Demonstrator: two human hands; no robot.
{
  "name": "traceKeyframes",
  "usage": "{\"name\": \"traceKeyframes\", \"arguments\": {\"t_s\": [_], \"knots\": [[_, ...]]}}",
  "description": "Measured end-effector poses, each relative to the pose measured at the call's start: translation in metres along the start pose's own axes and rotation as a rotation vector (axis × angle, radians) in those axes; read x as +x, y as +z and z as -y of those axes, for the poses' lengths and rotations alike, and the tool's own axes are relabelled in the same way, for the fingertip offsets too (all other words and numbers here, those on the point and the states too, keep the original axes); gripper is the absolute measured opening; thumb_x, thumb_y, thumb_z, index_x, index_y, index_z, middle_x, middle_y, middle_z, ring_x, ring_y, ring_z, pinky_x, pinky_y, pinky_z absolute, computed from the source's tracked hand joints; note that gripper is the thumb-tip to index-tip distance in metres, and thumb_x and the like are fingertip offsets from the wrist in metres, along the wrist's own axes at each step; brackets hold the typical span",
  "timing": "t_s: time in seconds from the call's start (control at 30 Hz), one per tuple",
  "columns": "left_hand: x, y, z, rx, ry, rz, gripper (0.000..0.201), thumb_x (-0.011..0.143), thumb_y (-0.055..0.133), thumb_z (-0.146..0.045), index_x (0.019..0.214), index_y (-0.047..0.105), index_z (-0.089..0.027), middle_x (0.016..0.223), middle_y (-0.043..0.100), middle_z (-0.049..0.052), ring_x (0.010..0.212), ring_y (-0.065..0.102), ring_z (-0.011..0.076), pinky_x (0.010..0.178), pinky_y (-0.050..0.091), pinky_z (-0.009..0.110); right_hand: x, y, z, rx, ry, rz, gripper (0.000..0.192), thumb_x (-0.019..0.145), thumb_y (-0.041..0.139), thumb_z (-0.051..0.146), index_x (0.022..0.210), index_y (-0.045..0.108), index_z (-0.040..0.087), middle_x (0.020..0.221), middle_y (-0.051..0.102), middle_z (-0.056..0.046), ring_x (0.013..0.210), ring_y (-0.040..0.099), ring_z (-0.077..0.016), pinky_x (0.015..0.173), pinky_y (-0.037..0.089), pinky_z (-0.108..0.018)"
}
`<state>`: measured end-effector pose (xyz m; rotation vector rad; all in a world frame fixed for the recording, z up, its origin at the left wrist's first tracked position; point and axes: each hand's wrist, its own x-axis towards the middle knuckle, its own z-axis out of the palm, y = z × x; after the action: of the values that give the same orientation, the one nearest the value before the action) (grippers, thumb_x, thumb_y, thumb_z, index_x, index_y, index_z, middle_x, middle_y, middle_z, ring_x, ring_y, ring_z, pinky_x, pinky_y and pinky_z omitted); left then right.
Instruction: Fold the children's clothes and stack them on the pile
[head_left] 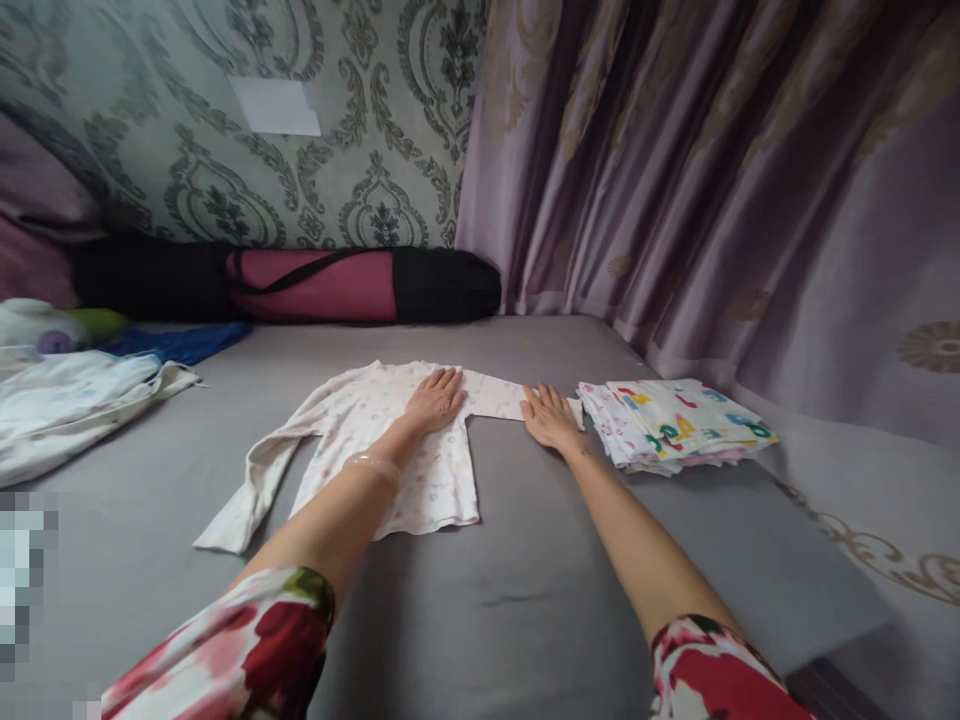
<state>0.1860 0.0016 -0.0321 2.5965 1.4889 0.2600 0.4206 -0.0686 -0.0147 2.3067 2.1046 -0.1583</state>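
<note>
A small white long-sleeved shirt (375,420) with a faint print lies spread on the grey sheet. My left hand (436,400) rests flat on its upper right part, near the shoulder, fingers stretched out. On the right sleeve, close to the cuff, my right hand (551,415) lies flat with its fingers spread. That sleeve runs straight out to the side, while the other sleeve bends down towards the lower left. Just beyond the right cuff sits a stack of folded clothes (690,420), the top one printed with colourful letters.
Loose white clothes (82,400) lie at the left, beside a blue cloth (180,343) and a plush toy (37,325). A long black and maroon bag (315,285) lies along the patterned wall. Purple curtains (675,180) hang at the right of the grey bed (510,600).
</note>
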Motion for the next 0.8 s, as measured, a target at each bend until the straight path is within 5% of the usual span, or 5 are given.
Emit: {"name": "traceKeyframes", "arguments": {"t_s": [0.23, 0.33, 0.47, 0.6, 0.8], "knots": [[-0.011, -0.030, -0.015, -0.043, -0.011, 0.085, 0.056, 0.097, 0.037, -0.039, 0.145, 0.035, -0.010, 0.153, 0.032, 0.020, 0.141, 0.031, 0.0329, 0.111, 0.029, 0.048, -0.001, -0.004, -0.008, 0.023, 0.019, -0.017, 0.054, 0.100, 0.027, 0.038, 0.150, 0.034, 0.018, 0.156, 0.030, -0.014, 0.143, 0.026, -0.0285, 0.114, 0.019, -0.044], [-0.051, -0.049, -0.039, -0.053, 0.167, 0.013, 0.042, 0.096, 0.044, -0.040, 0.127, 0.054, -0.014, 0.130, 0.054, 0.017, 0.119, 0.053, 0.0299, 0.100, 0.041, 0.044, -0.001, -0.008, 0.003, 0.079, -0.056, -0.156, 0.048, 0.097, 0.041, 0.032, 0.142, 0.046, 0.015, 0.149, 0.040, -0.016, 0.138, 0.034, -0.0284, 0.111, 0.025, -0.044], [-0.119, -0.061, -0.078, -0.039, 0.342, 0.104, 0.031, 0.089, 0.057, -0.046, 0.102, 0.063, -0.019, 0.102, 0.062, 0.009, 0.096, 0.060, 0.0238, 0.083, 0.048, 0.033, -0.001, -0.014, 0.035, 0.246, -0.413, -0.196, 0.027, 0.093, 0.052, 0.023, 0.117, 0.065, 0.019, 0.123, 0.063, -0.008, 0.116, 0.054, -0.0204, 0.101, 0.036, -0.032], [-0.159, -0.063, -0.103, 0.058, 0.216, 0.189, 0.018, 0.092, 0.055, -0.034, 0.097, 0.061, -0.017, 0.100, 0.062, 0.010, 0.093, 0.060, 0.0237, 0.078, 0.048, 0.033, 0.002, -0.014, 0.062, 0.296, -0.568, -0.139, 0.016, 0.090, 0.060, 0.021, 0.101, 0.070, 0.020, 0.105, 0.068, -0.005, 0.104, 0.057, -0.0186, 0.094, 0.039, -0.029], [-0.171, -0.061, -0.116, 0.078, 0.084, 0.226, 0.016, 0.095, 0.046, -0.020, 0.098, 0.061, -0.014, 0.099, 0.065, 0.011, 0.093, 0.061, 0.0252, 0.078, 0.049, 0.034, 0.004, -0.007, 0.063, 0.263, -0.586, -0.150, 0.018, 0.094, 0.055, 0.023, 0.104, 0.070, 0.019, 0.107, 0.065, -0.007, 0.104, 0.055, -0.0180, 0.093, 0.039, -0.028]]}}
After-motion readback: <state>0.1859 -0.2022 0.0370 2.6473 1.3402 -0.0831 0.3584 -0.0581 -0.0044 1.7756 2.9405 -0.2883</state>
